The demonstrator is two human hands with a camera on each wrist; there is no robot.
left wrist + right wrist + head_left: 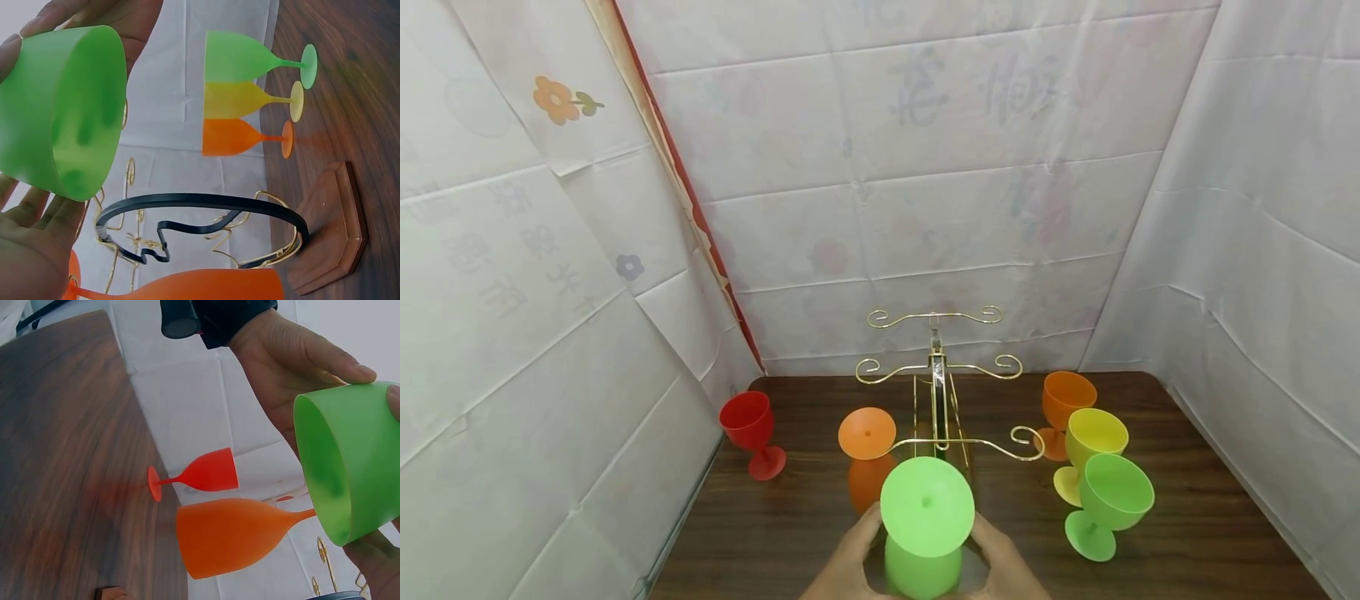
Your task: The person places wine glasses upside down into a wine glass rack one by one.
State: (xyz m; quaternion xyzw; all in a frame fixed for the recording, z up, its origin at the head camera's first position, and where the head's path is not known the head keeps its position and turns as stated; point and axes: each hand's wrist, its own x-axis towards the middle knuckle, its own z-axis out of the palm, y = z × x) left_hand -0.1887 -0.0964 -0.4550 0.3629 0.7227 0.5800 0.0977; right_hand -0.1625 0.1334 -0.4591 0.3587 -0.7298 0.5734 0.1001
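Between my two hands is a light green goblet (927, 521), turned upside down with its round foot facing up, in front of the gold wire rack (938, 400). My left hand (848, 560) holds its bowl from the left, and my right hand (1006, 565) holds it from the right. The wide mouth of this goblet (87, 115) points down in the left wrist view. Just left of the rack's front arm, an orange goblet (867, 433) hangs inverted, its bowl above the table. The lower fingers of both hands are cut off in the head view.
Upright on the dark wooden table (1000, 542) stand a red goblet (750, 423) at the left and an orange (1067, 400), a yellow (1096, 437) and a green goblet (1116, 492) in a row at the right. White sheeting (925, 167) encloses the table. The rack has a brown base (331, 231).
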